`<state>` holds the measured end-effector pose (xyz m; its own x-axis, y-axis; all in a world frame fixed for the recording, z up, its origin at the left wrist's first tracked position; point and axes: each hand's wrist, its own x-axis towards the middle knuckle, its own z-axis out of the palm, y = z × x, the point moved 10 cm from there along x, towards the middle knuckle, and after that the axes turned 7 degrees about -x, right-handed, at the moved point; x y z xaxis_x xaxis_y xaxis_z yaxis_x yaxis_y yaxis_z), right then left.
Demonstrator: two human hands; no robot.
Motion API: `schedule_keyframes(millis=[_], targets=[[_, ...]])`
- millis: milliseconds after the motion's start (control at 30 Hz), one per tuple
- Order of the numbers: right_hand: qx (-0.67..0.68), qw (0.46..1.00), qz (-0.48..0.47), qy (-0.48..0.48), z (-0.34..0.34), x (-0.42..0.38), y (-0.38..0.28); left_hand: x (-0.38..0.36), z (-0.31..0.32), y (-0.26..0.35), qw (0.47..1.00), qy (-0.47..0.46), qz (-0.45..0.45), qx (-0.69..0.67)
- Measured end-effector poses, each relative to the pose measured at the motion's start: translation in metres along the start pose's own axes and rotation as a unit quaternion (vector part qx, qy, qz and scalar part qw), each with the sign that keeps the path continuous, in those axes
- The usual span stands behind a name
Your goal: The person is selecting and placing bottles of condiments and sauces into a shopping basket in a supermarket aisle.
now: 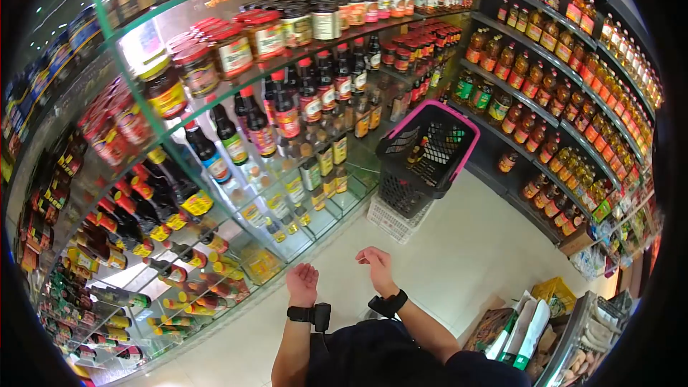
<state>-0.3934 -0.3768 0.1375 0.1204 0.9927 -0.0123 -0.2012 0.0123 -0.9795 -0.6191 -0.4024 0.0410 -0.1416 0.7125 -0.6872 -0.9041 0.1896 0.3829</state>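
My left hand (302, 284) is held palm up above the floor, its fingers loosely bent and nothing in it. Beside it, my right hand (377, 266) is also without anything, with the fingers half curled and apart from the thumb. Both wrists wear black bands. In front of the hands, a black shopping basket (405, 192) with a pink handle (464, 161) rests on a white plastic crate (395, 223). A few small bottles (417, 150) seem to lie inside it; their kind is too small to tell. Neither hand touches the basket or the shelves.
Glass shelves (326, 244) on the left carry dark sauce bottles (285, 111) and red-lidded jars (233, 50). Dark shelves (516, 89) on the right hold rows of cooking oil bottles (552, 97). Pale tiled floor (459, 244) lies between. Bags (527, 322) stand at the lower right.
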Motion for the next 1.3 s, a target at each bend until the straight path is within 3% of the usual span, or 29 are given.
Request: schedule_keyframes(millis=[67,133,333,567,833,1067,1233,1300], targets=[[-0.003,1.000,0.003,0.014,-0.062,0.008,-0.001,0.008,0.023,-0.055,1.000,0.008,-0.018,0.002],[0.018,0.994,0.005,0.110,-0.139,0.009,-0.002,0.011,0.049,-0.107,0.999,-0.006,-0.046,0.025],[0.021,0.963,0.016,0.268,-0.309,-0.003,-0.001,0.026,0.119,-0.225,0.987,-0.009,-0.089,0.130],[0.021,0.912,0.041,0.407,-0.431,-0.013,0.005,0.066,0.201,-0.375,0.952,-0.028,-0.169,0.252],[-0.019,0.865,0.057,0.498,-0.561,0.051,-0.017,0.118,0.342,-0.545,0.921,-0.081,-0.276,0.264],[-0.103,0.862,0.039,0.494,-0.635,0.165,-0.090,0.156,0.479,-0.601,0.912,-0.141,-0.306,0.232],[-0.094,0.890,0.068,0.440,-0.632,0.257,-0.091,0.212,0.486,-0.574,0.937,-0.084,-0.283,0.189],[-0.132,0.921,0.053,0.363,-0.615,0.305,-0.093,0.238,0.477,-0.557,0.951,-0.041,-0.268,0.151]])
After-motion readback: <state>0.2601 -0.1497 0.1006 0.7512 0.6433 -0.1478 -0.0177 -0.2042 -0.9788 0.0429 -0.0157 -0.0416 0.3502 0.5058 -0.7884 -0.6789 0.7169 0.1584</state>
